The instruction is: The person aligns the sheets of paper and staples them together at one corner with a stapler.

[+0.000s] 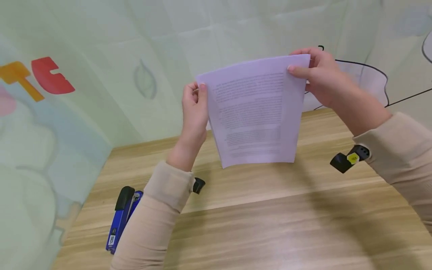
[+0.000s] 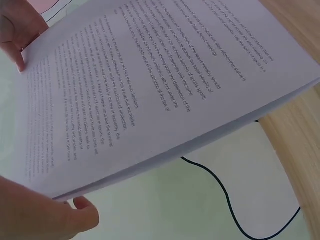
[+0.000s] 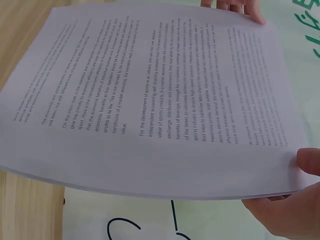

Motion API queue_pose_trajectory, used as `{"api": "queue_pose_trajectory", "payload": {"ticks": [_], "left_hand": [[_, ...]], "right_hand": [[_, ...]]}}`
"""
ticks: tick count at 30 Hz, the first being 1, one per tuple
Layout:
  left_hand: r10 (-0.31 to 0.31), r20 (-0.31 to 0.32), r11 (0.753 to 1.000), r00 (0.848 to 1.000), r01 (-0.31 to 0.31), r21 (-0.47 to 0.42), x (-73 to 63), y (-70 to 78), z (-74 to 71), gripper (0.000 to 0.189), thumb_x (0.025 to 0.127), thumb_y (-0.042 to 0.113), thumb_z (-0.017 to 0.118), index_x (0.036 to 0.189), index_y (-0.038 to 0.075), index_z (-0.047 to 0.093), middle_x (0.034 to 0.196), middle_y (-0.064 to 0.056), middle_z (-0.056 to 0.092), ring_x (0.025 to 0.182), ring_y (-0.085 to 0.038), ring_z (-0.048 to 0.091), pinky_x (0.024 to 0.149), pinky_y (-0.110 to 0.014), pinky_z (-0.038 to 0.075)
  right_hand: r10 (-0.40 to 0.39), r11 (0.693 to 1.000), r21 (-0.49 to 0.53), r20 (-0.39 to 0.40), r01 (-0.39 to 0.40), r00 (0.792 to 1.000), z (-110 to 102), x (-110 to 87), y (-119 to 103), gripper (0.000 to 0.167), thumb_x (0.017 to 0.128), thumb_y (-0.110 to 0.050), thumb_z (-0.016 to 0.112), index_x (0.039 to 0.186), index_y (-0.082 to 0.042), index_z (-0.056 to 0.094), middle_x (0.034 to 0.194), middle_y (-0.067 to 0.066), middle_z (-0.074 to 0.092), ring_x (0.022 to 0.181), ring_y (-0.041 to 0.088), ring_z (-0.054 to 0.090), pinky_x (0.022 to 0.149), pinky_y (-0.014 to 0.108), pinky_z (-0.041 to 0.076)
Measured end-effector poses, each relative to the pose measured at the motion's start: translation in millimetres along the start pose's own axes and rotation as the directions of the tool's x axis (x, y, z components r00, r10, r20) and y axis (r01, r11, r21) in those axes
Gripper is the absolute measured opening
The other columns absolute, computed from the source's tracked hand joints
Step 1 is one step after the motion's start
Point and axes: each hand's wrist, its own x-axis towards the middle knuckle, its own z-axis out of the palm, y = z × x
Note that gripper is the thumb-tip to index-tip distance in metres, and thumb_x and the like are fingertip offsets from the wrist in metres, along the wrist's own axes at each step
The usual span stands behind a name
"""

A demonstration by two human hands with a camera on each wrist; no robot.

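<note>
Both hands hold a stack of printed paper point(image 1: 251, 116) up in front of the person, its lower edge close over the table in the head view. At the upper left corner, my left hand point(image 1: 195, 114) pinches the sheets, thumb on the printed face and fingers behind. My right hand point(image 1: 322, 77) grips the upper right corner the same way. Several sheets lie together, their layered edges showing along the side of the stack point(image 2: 150, 100) in the left wrist view. Rows of black text cover the stack point(image 3: 150, 100) in the right wrist view.
A blue stapler point(image 1: 118, 221) with a black end lies on the wooden table point(image 1: 256, 225), left of the left forearm. A pale patterned cloth point(image 1: 162, 33) hangs behind and to the left of the table. Black wrist devices point(image 1: 347, 159) are worn at both cuffs.
</note>
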Motion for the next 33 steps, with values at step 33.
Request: {"api": "queue_pose_trajectory", "payload": {"ticks": [33], "left_hand": [[0.054,-0.055,0.998,0.997,-0.052,0.034,-6.0,-3.1,10.5,0.015,0.102,0.019,0.034,0.108,0.006,0.041,0.092,-0.002,0.05,0.081,-0.013,0.047,0.071,-0.024,0.036]], "right_hand": [[-0.046,0.995,0.084,0.023,0.044,0.999,8.0,-4.5,12.6,0.02,0.084,-0.006,0.068,0.102,-0.008,0.059,0.096,0.003,0.062,0.091,0.018,0.053,0.088,0.043,0.03]]}}
